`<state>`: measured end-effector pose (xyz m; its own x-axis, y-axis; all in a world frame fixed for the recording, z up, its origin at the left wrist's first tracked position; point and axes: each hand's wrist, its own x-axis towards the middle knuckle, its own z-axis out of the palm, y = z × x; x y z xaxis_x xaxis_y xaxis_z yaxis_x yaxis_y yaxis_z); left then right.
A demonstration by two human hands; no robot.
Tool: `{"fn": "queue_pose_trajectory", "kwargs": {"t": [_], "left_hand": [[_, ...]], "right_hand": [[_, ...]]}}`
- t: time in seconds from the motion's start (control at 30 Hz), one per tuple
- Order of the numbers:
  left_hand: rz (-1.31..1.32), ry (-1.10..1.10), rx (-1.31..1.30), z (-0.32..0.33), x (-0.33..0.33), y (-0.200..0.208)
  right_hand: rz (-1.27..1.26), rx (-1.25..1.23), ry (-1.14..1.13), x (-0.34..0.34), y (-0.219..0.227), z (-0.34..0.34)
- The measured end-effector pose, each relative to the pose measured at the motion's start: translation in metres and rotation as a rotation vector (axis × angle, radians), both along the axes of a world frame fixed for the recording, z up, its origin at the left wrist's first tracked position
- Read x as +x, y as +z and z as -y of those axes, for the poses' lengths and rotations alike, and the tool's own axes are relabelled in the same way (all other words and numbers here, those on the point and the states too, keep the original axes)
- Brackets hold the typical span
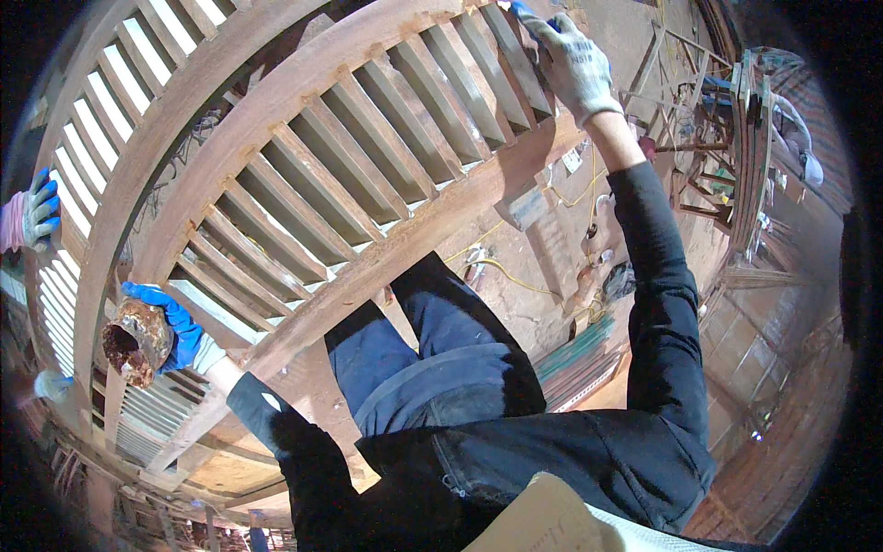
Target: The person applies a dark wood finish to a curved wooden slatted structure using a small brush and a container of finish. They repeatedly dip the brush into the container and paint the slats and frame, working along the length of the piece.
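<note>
My left hand [179, 333], in a blue-palmed glove, is wrapped round a rust-caked, crusted can [138, 343] with a dark open mouth. It is at the lower left end of a slatted wooden frame [432, 207]. This frame has a curved rail, a straight rail and several parallel slats between them. My right hand [578, 74], in a pale grey glove with blue fingertips, is at the frame's upper right end by the last slats. Its fingers are bent toward the rail's end, with a tiny pale thing by the tips. What they grip is not clear.
Beyond lies another curved slatted frame [120, 175]. Another person's gloved hand [39, 210] rests at its left side, with a second blurred glove [52, 385] lower down. Yellow cable [520, 281] and scraps litter the floor. Stacked wooden frames [750, 147] stand at the right.
</note>
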<state>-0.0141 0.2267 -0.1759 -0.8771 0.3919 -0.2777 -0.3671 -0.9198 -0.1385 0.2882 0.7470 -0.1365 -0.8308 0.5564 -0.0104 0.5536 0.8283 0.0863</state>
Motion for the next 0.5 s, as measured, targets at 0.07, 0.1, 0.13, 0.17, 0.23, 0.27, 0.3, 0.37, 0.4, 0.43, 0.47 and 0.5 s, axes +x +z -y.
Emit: {"fn": "queue_pose_trajectory", "kwargs": {"t": [0.07,0.1,0.13,0.17,0.23,0.27,0.3,0.37,0.4,0.43,0.47,0.5], "left_hand": [[0.013,-0.003,-0.004,-0.001,0.001,0.004],[0.02,-0.007,-0.005,-0.002,0.001,0.005],[0.009,-0.003,-0.009,-0.002,0.0,0.005],[-0.002,-0.001,-0.015,-0.002,0.0,0.005],[-0.006,-0.002,-0.009,-0.003,0.001,0.005],[0.005,-0.006,0.005,-0.005,0.002,0.005],[0.015,-0.01,0.018,-0.006,0.002,0.005],[0.016,-0.015,0.024,-0.001,0.001,0.005],[0.011,-0.014,0.024,0.0,0.001,0.004],[0.006,-0.011,0.024,0.001,0.002,0.003],[-0.003,-0.013,0.017,0.001,0.002,0.002],[-0.01,-0.016,0.014,-0.003,0.003,0.001]], "right_hand": [[-0.014,-0.027,0.031,0.005,0.005,-0.004],[-0.062,-0.028,0.01,-0.001,0.01,-0.006],[-0.109,-0.03,-0.01,-0.009,0.014,-0.008],[-0.156,-0.034,-0.031,-0.016,0.018,-0.007],[-0.105,-0.037,-0.034,-0.024,0.021,-0.003],[-0.076,-0.038,-0.036,-0.026,0.022,0.0],[-0.047,-0.04,-0.038,-0.025,0.023,0.001],[-0.022,-0.08,-0.044,-0.012,0.012,0.001],[0.017,-0.061,-0.022,-0.001,0.012,-0.001],[0.056,-0.041,0.001,0.006,0.013,-0.004],[0.019,-0.038,0.008,0.011,0.016,-0.004],[-0.066,-0.129,-0.013,0.022,0.019,-0.008]]}}
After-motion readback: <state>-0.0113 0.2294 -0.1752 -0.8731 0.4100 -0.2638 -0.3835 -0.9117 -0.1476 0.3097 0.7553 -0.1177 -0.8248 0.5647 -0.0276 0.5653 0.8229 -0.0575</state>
